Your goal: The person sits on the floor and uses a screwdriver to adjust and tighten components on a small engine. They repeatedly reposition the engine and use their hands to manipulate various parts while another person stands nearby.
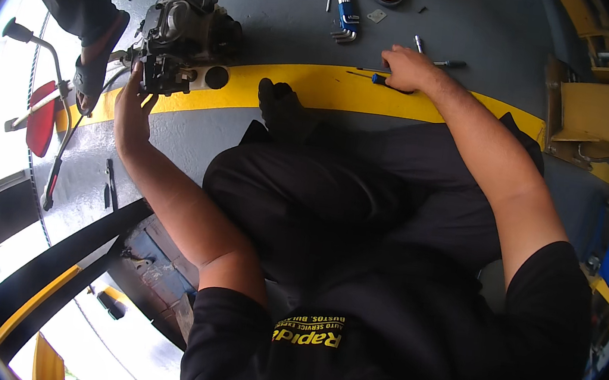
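A grey and black metal mechanical assembly (176, 33), perhaps a carburetor or pump, rests on the floor at the upper left. My left hand (134, 112) grips its near left edge, with the fingers up along the side and the thumb lower. On the yellow stripe, my right hand (408, 70) is low with its fingers curled. A thin dark shaft shows beside those fingers; whether it is held is hard to make out. A screwdriver with a blue and black handle (379, 79) lies directly below this hand, partly hidden by it.
A blue-holdered hex key set (345, 14) lies beyond, near a small metal plate (376, 16). Right of my hand are a dark-handled tool (450, 63) and a small socket tool (419, 44). Pliers (110, 184) lie lower left. Another person's sandaled foot (91, 72) stands beside the assembly.
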A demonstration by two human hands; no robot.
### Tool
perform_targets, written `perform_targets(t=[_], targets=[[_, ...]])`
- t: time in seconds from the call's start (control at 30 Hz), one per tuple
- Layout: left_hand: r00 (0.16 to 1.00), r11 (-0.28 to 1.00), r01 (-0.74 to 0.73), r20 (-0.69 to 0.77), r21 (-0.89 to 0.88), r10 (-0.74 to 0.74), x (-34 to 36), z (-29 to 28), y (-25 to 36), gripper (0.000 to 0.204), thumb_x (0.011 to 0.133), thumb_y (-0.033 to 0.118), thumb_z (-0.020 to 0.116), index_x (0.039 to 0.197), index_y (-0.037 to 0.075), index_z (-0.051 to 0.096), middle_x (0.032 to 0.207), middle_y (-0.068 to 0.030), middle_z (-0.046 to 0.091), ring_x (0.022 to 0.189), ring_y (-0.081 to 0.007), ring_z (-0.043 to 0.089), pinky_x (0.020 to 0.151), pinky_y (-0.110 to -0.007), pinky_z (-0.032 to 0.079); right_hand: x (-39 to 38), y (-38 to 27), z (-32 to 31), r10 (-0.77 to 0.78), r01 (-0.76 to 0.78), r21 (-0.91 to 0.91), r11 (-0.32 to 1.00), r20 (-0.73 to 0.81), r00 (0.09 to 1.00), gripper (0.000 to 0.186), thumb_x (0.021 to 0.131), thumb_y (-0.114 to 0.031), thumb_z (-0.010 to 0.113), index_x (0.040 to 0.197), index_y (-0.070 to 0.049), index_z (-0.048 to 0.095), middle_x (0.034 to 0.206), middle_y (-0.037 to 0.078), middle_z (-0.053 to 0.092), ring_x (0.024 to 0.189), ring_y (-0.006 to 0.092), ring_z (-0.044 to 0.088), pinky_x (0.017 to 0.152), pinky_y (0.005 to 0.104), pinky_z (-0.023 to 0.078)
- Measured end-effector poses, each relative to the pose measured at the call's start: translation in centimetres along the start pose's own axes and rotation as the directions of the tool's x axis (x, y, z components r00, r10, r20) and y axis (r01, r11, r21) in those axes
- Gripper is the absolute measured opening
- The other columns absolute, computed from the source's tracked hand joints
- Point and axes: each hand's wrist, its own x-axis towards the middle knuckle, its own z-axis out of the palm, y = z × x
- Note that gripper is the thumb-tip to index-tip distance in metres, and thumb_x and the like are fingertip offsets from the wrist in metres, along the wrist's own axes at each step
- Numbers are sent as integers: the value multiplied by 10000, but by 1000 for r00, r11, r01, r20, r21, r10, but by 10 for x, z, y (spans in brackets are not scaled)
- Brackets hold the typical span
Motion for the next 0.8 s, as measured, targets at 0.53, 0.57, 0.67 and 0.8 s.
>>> perform_targets(t=[0.53,0.57,0.67,0.8], targets=[[994,932,-110,14,344,112,-20,23,-1,690,793,333,958,1293,-45,669,1134,-118,759,1082,-201,685,1019,-333,484,4,13,-19,-219,237,293,926,-95,971,287,975,-161,730,1227,-74,627,1212,139,606,1117,297,651,981,412,526],[993,901,-110,-1,420,122,-21,24,0,722,775,342,968,1296,-51,658,1131,-125,760,1078,-209,688,1010,-338,492,5,-8,-26,-207,257,327,909,-182,961,269,1011,-160,687,1249,-64,605,1215,128,596,1113,275,648,1005,399,519],[982,824,-103,-77,558,175,-21,31,2,827,697,375,1013,1280,-64,624,1099,-149,763,1044,-241,703,967,-369,529,12,-94,-50,-390,560,359,746,-446,806,270,1080,-240,587,1290,-71,598,1216,156,633,1143,304,658,987,413,519],[986,812,-82,-69,578,149,-19,36,7,792,655,378,1032,1198,-54,650,1062,-151,777,949,-237,742,914,-353,563,24,-210,-80,-417,672,362,646,-569,708,267,1084,-259,564,1264,-72,627,1059,191,720,1058,354,703,933,475,538]])
